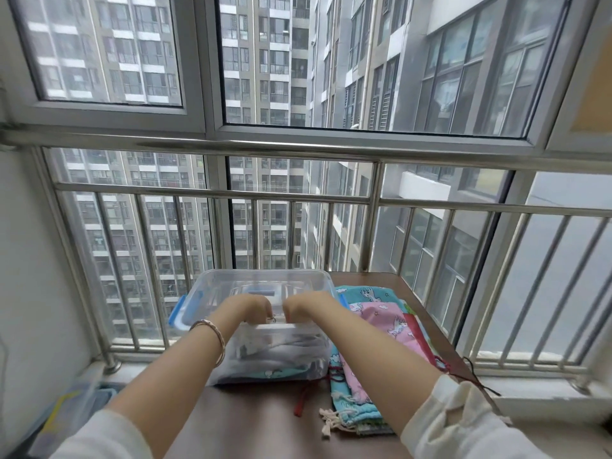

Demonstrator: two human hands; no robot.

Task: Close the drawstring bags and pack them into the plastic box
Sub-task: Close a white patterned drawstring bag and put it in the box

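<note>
Silver bracelet (212, 339): worn on the left wrist.
Left hand (246, 306): fingers curled down over the near edge of the lid (265, 283), gripping it just left of centre.
Box (271, 366): clear plastic, standing on the brown desk (258, 422) by the window railing. Lid lies over its top, with the blue latch (187, 309) at the left end swung outward. Whether the lid is fully seated cannot be told.
Packed bags (281, 349): grey and teal cloth inside the box, visible through the front wall.
Red cord (301, 400): on the desk at the near front of the box.
Right hand (306, 304): fingers curled over the same lid edge, just beside the left hand.
Loose bags (381, 321): stacked on the desk against the right side of the box, a pink unicorn-print one on top of teal ones.
</note>
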